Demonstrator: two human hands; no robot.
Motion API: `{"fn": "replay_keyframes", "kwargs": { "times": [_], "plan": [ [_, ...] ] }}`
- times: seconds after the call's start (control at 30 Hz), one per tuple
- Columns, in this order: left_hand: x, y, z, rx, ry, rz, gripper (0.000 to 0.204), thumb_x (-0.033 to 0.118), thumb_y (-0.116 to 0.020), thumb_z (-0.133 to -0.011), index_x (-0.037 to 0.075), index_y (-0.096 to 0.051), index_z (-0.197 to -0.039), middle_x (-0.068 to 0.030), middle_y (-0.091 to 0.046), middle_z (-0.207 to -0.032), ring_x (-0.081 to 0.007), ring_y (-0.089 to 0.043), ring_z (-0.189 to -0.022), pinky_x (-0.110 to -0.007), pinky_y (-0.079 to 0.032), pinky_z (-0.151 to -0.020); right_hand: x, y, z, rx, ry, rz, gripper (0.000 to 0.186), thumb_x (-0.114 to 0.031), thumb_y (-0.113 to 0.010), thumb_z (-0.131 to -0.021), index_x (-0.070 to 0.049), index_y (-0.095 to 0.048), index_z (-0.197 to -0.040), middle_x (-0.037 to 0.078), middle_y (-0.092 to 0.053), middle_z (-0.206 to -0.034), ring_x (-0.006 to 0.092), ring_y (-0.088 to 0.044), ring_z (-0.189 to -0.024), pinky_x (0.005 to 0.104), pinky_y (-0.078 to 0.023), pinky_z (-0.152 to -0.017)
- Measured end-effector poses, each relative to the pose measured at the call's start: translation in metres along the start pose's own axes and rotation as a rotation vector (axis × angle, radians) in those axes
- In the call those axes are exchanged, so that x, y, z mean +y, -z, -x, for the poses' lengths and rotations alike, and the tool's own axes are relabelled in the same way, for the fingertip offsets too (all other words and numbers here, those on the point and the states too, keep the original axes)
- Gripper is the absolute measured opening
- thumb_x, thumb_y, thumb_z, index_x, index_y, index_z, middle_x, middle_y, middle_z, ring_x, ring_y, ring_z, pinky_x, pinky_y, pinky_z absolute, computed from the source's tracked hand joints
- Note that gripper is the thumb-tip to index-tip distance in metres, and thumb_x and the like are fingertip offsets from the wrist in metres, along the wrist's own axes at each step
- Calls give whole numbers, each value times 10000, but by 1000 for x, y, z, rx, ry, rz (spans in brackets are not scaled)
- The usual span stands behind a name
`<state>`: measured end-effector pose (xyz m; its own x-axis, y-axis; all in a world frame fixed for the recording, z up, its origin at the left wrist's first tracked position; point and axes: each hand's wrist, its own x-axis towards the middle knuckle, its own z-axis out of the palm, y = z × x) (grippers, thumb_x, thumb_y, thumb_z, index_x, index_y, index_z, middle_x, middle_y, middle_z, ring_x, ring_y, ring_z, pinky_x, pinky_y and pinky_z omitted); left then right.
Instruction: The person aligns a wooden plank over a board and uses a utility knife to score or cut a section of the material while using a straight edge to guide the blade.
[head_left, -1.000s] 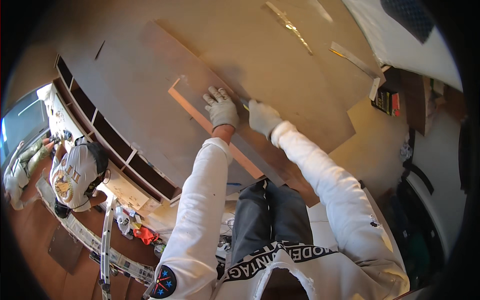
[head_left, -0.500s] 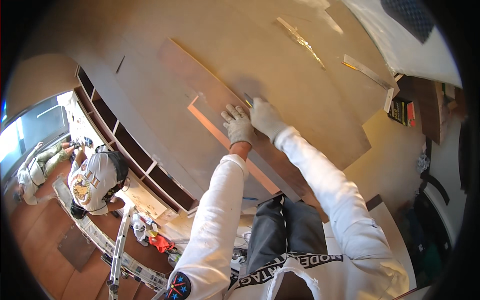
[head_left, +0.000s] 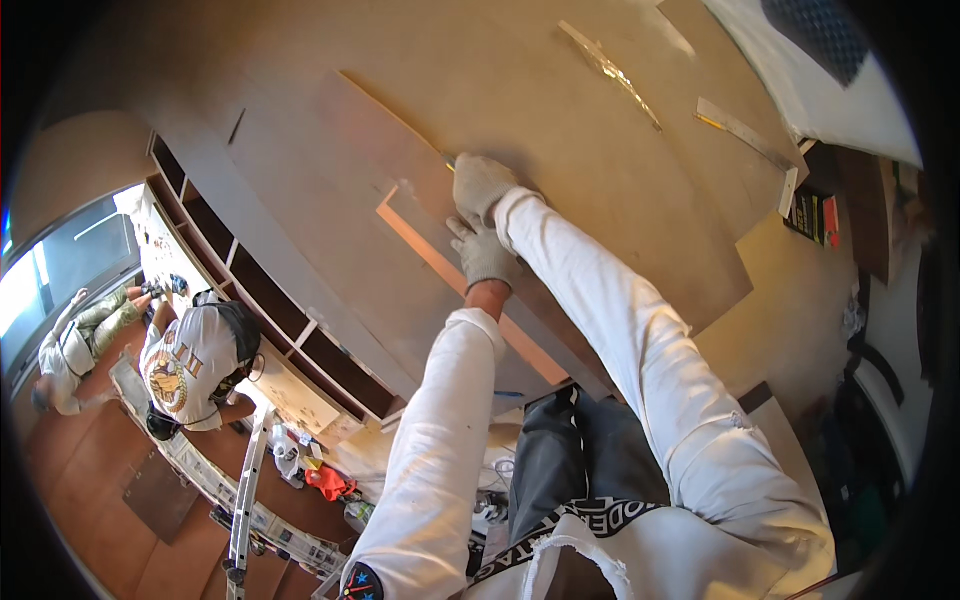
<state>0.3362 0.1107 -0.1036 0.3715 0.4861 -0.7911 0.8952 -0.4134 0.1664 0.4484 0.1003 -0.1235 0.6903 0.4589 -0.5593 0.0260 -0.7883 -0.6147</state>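
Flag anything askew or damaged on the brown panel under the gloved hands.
One oddity: a lighter, bare-looking strip with a notched corner runs diagonally across the brown panel, beside the left hand. The right hand presses just above. Nothing looks spilled or broken.

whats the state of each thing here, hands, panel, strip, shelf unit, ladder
left hand: gloved, flat on the wooden strip
right hand: gloved, closed on a small pencil-like tool, tip at the panel
wooden strip: pale, lying against the brown panel under the left hand
brown panel: flat, bare
shelf unit: open compartments, contents not discernible
ladder: standing, nobody on it
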Motion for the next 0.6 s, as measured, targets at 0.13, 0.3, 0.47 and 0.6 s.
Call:
{"fn": "replay_keyframes", "kwargs": {
  "times": [0.13,0.3,0.47,0.6],
  "plan": [
    [2,-9,6,49,-74,-87,1147,251,-846,-774,6,-139,-1644,-312,-52,-1705,-535,-195,-1540,-478,-381,-1209,11,5,10,-80,9,35,270,-163,-559,-918,31,-731,-992,306,-731,-1026,447,-727,-1008,531,-576,-880],
    [-40,-27,-35,211,-343,-711,1156,342,-858,-786,10,-150,-1638,-313,-108,-1697,-548,-174,-1542,-550,-348,-1206,73,4,105,-189,-2,77,275,-139,-531,-925,43,-674,-1074,329,-718,-1050,483,-723,-964,551,-576,-862],
    [2,-14,7,47,-287,-703,1202,248,-874,-754,-8,-111,-1647,-288,-66,-1717,-534,-146,-1557,-543,-307,-1230,164,10,254,-282,-209,160,219,-120,-480,-955,25,-590,-1076,301,-730,-988,453,-734,-948,547,-569,-841],
    [1,-7,8,41,-275,-700,1241,262,-898,-743,-3,-93,-1650,-283,-54,-1719,-525,-143,-1561,-522,-310,-1234,204,15,338,-359,-315,216,222,-102,-489,-929,51,-575,-1065,325,-723,-969,469,-734,-942,558,-573,-829]
  ]
}}
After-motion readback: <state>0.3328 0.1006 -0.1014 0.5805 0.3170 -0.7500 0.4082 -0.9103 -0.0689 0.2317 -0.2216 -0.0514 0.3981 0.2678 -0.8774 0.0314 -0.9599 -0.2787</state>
